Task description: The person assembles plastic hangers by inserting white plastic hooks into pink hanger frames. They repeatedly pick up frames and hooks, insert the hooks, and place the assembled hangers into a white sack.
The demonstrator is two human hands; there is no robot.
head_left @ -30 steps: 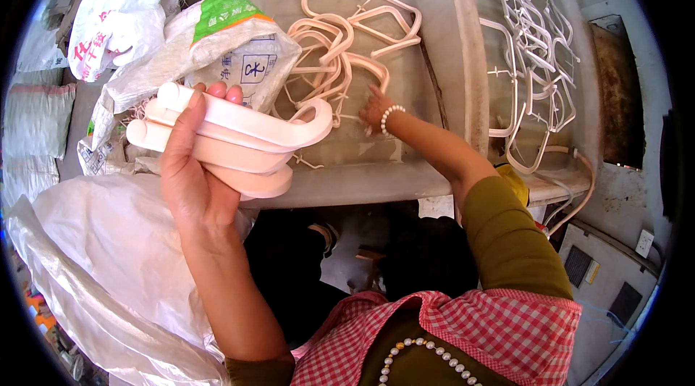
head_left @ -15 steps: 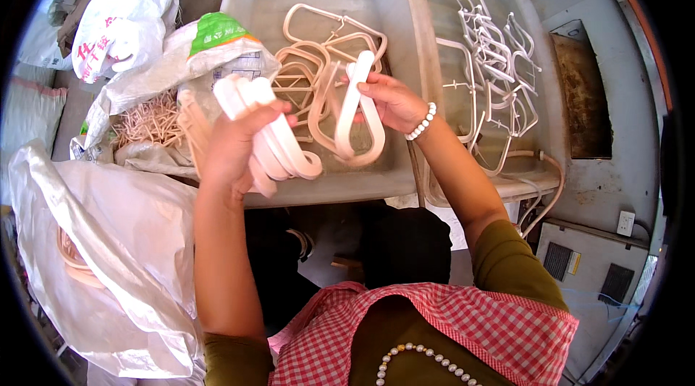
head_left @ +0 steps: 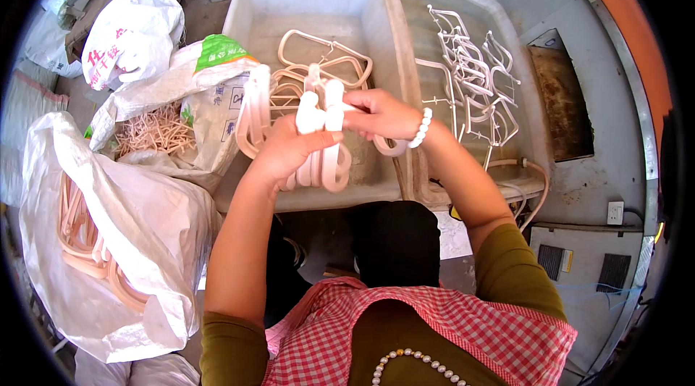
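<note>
My left hand is closed around a bundle of pale pink plastic clothes hangers, held in front of me above the near part of a white tub. My right hand pinches a hanger at the right side of the bundle, where the two hands almost meet. A curved end of a hanger shows below the right hand. Farther back in the tub lie several loose pink hangers. The fingertips of my right hand are partly hidden behind the hangers.
A second tub on the right holds a tangle of white hangers. To the left are an open sack of small pink sticks, a white plastic sack with pink hangers and a tied white bag. A hose hangs by the right tub.
My left hand has moved right with the bundle, and my right hand has brought its hanger left against it. The view has shifted, showing more of the hangers in the left sack.
</note>
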